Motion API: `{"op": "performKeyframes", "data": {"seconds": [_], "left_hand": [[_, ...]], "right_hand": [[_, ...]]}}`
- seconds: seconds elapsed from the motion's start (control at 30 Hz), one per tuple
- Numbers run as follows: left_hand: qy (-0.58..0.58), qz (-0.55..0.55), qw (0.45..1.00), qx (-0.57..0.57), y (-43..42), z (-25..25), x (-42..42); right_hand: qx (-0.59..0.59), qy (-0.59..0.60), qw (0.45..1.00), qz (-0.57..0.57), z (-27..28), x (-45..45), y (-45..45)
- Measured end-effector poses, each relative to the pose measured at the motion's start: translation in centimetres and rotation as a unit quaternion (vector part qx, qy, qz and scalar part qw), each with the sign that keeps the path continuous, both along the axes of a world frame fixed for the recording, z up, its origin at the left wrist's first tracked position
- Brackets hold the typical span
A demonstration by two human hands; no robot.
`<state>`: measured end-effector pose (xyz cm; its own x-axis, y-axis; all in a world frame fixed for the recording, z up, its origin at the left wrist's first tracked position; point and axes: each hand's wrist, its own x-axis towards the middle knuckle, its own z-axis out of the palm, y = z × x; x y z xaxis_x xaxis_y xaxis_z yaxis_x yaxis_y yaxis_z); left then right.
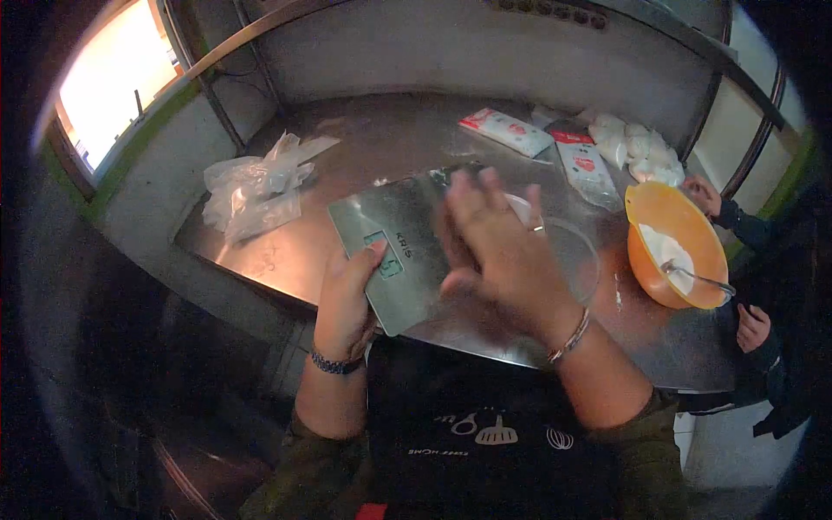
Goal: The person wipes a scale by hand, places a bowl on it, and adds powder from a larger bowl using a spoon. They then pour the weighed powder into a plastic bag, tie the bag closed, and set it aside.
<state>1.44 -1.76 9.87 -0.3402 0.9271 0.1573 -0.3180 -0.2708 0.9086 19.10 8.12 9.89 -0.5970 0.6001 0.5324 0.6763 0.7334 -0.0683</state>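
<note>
A flat silver kitchen scale [420, 282], marked KRIS, is tilted above the front of the metal table. My left hand [345, 290] grips its near left edge, with the thumb on top beside the lit display; the fingers underneath are hidden. My right hand [503, 238] is open, fingers stretched, over the scale's right side and slightly blurred. Whether its palm touches the surface, I cannot tell. Behind that hand, a clear round plastic piece [594, 260] shows in part on the table.
Crumpled clear plastic bags [256, 186] lie at the left of the metal table [373, 130]. Red-and-white packets [507, 132] and white bags [637, 147] lie at the back right. Another person's hands are beside an orange bowl [641, 212] holding white powder [663, 247] and a metal utensil [698, 279].
</note>
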Motion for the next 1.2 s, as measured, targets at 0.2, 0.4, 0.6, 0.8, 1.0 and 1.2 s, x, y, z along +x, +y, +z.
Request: {"op": "performKeyframes", "data": {"seconds": [0.2, 0.4, 0.6, 0.8, 1.0, 1.2], "left_hand": [[-0.011, 0.000, 1.000, 0.004, 0.2, 0.0, 0.5], [0.004, -0.085, 0.996, -0.006, -0.4, 0.3, 0.7], [0.005, -0.067, 0.998, -0.009, -0.4, -0.1, 1.1], [-0.034, -0.059, 0.998, -0.002, -0.6, -0.3, 0.3], [-0.021, 0.035, 0.998, 0.046, 0.7, -0.7, 0.7], [0.014, 0.065, 0.996, 0.066, 1.0, -1.3, -0.6]], "right_hand": [[-0.159, -0.013, 0.987, -0.036, 1.0, -0.2, 0.7], [-0.090, -0.036, 0.995, -0.027, 1.9, -0.9, 0.9], [-0.102, -0.009, 0.995, 0.009, 1.8, -1.1, 0.9], [-0.041, 0.037, 0.986, 0.158, 0.5, 0.2, -1.4], [0.023, -0.009, 0.977, 0.211, 0.6, -0.5, -4.8], [0.028, 0.010, 0.997, -0.076, -0.6, 1.0, -2.2]]}}
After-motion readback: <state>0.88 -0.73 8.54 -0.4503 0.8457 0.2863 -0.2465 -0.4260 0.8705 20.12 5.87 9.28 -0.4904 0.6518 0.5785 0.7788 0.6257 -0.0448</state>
